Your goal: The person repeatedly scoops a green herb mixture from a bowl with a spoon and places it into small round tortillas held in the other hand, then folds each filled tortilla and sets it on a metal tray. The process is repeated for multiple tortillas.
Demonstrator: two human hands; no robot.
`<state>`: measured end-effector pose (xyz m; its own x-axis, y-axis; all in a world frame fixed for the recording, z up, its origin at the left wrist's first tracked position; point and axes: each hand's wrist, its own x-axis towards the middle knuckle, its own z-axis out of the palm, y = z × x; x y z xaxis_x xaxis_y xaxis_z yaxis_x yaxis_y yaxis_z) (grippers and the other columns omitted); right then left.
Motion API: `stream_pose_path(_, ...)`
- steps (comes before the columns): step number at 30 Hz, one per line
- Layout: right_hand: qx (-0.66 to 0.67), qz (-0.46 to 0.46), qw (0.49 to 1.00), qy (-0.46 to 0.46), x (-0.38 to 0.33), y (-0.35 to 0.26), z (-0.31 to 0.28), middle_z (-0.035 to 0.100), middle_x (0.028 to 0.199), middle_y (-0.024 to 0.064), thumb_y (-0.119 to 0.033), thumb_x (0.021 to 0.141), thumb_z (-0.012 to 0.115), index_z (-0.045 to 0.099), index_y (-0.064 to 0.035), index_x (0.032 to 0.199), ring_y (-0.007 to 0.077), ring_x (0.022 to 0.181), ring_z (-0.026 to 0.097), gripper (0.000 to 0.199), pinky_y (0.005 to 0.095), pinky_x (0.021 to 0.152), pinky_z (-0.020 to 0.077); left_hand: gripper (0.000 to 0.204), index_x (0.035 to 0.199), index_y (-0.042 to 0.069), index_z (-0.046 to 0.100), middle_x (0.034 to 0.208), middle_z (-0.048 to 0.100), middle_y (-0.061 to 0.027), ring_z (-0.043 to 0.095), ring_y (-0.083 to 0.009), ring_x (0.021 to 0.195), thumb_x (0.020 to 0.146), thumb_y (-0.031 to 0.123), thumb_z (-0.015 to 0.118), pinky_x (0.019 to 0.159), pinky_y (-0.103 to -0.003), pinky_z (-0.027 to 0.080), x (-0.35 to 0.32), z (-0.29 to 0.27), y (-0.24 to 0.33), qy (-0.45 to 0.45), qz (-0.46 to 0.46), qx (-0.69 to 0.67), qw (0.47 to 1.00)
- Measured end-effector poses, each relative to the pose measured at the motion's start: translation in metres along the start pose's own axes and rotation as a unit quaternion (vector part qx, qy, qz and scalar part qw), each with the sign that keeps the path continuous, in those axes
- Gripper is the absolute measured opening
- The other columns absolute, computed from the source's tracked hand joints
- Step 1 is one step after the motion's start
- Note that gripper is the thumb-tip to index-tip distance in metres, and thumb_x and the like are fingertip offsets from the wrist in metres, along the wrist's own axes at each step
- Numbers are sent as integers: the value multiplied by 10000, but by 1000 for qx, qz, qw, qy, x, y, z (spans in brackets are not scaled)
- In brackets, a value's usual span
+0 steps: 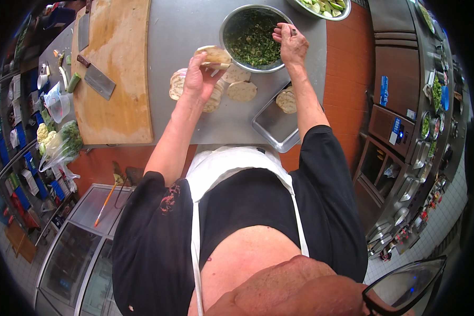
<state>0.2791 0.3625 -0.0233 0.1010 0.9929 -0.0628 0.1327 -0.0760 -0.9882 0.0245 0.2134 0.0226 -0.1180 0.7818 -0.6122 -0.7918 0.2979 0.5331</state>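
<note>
My left hand (199, 79) is closed around pale eggplant slices (214, 55), held up beside the rim of a steel bowl (223, 32). Chopped green filling (255, 42) lies in the bowl. Over the bowl's right side, my right hand (293, 46) is pinched closed. Something small and dark shows at its fingers, too little to name. Under and around my left hand, more eggplant slices (242, 91) lie on the steel table, some stacked at the left (177, 84). Below my right wrist sits a steel tray (271, 124) with slices (286, 101) in it.
On the left, a wooden board (126, 68) carries two cleavers, one of them (97, 79) near its middle. Bagged vegetables (63, 139) hang by its left edge. A bowl of cut green vegetables (324, 7) stands far right. Steel counters (400, 68) line the right side.
</note>
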Motion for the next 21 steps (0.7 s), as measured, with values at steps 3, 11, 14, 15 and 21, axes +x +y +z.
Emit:
stream_pose_path(3,41,21,999,-11,-1,8,9,840,1025,160,-218,1160,607,780,56,1183,213,886,835,325,320,795,697,436,1434,69,632,1439,633,-156,618,-347,1349,1055,281,676,1156,-620,542,4,-3,1,19,2,5,1000)
stream_pose_path(11,173,126,977,-20,-7,14,32,808,1064,246,-177,1155,569,747,106,1169,291,903,831,334,362,815,730,408,1445,102,616,1488,602,-152,586,-354,1382,1085,294,628,1158,-629,519,6,1,13,40,25,3,999)
stream_pose_path(14,211,161,964,-8,-11,9,26,798,1097,256,-172,1160,560,725,110,1209,310,948,825,330,364,846,729,394,1457,108,594,1488,594,-155,574,-359,1396,1117,305,576,1164,-649,510,9,4,19,40,33,14,999)
stream_pose_path(15,220,177,959,-7,-13,6,22,797,1119,255,-181,1166,561,712,111,1240,314,987,824,337,361,875,725,392,1459,108,587,1491,590,-155,572,-360,1398,1126,312,561,1166,-657,508,10,6,20,45,36,16,998)
stream_pose_path(21,292,163,942,-13,-32,-19,-21,793,1154,263,-176,1186,533,659,136,1310,320,1027,824,358,347,924,721,412,1483,110,538,1516,536,-159,557,-359,1408,1149,352,535,1156,-691,521,22,35,23,55,32,48,997)
